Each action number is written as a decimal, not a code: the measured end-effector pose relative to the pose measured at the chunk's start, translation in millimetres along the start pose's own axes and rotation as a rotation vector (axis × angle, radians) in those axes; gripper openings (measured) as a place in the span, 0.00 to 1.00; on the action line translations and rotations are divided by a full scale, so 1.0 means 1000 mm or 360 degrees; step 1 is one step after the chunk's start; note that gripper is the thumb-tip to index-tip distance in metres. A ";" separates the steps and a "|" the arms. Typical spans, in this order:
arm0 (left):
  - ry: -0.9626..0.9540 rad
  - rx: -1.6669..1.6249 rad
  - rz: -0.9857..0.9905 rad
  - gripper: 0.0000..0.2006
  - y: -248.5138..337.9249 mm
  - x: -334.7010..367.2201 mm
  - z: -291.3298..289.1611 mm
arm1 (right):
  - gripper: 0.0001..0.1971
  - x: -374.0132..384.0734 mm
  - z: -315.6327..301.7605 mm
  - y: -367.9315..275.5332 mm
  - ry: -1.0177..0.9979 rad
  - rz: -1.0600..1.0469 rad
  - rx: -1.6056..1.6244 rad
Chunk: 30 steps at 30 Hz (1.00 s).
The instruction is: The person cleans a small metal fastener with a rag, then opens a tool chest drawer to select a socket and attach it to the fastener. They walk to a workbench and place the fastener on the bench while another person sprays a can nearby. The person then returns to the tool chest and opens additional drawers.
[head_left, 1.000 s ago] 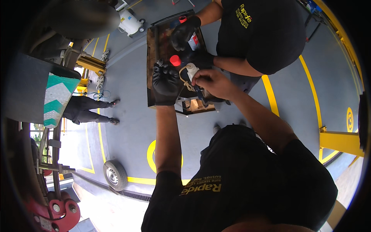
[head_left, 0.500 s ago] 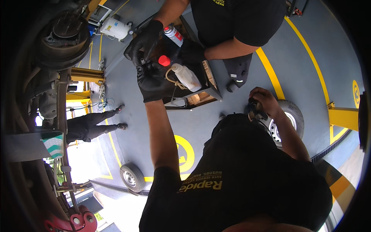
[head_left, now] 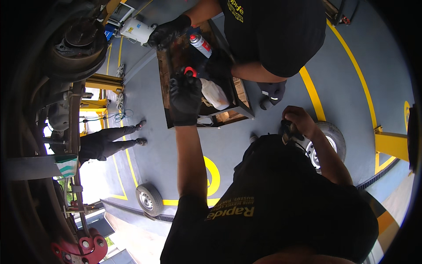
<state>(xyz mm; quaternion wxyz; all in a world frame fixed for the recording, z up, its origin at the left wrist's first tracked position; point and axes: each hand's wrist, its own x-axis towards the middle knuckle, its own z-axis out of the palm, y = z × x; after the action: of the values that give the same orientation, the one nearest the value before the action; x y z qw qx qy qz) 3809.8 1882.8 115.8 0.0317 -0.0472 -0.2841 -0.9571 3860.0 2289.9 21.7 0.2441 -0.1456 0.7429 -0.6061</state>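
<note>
Two wheels [head_left: 150,199] beyond crowded tray [head_left: 165,94]

Black glove on left hand [head_left: 185,97]; red-capped white bottle [head_left: 210,90]; brown wooden tray [head_left: 241,100]; grey floor [head_left: 351,88] with yellow lines.

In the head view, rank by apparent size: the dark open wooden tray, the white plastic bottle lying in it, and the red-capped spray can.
1. Dark open wooden tray, clearly largest.
2. White plastic bottle.
3. Red-capped spray can, smallest, though not by much; its lower end is hidden, so ranks 2 and 3 are unsure.
</note>
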 end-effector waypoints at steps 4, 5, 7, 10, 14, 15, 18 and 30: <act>-0.0563 0.1743 -0.0173 0.16 -0.059 -0.047 0.093 | 0.10 0.022 -0.001 0.028 -0.0117 0.0098 0.0168; -0.0609 0.1034 -0.0747 0.18 -0.081 -0.060 0.123 | 0.09 0.026 -0.003 0.034 -0.0265 0.0094 0.0661; -0.1567 0.1763 -0.0121 0.16 -0.114 -0.068 0.186 | 0.09 0.033 -0.007 0.044 -0.0422 -0.0092 0.0784; -0.1622 0.1487 0.0970 0.17 -0.165 -0.089 0.264 | 0.08 0.033 -0.011 0.053 -0.0258 -0.0284 -0.0160; -0.2025 0.0989 0.0394 0.17 -0.199 -0.073 0.304 | 0.09 0.015 -0.018 0.074 -0.0209 -0.0430 -0.0182; -0.2040 0.0957 0.0356 0.17 -0.204 -0.071 0.308 | 0.10 0.004 -0.017 0.083 -0.0193 -0.0450 -0.0187; -0.2081 0.0879 0.0326 0.17 -0.215 -0.063 0.312 | 0.14 -0.018 -0.027 0.104 -0.0082 -0.0325 -0.0523; -0.2173 0.0821 0.0218 0.19 -0.227 -0.063 0.334 | 0.09 -0.036 -0.070 0.059 0.0093 -0.0930 -0.0969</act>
<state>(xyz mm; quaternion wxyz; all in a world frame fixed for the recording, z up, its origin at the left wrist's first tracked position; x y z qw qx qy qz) 3876.8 2258.0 265.0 -0.0824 -0.6419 -0.4533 -0.6130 3857.2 2379.5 -18.7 -0.0134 -0.3984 0.8221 -0.4065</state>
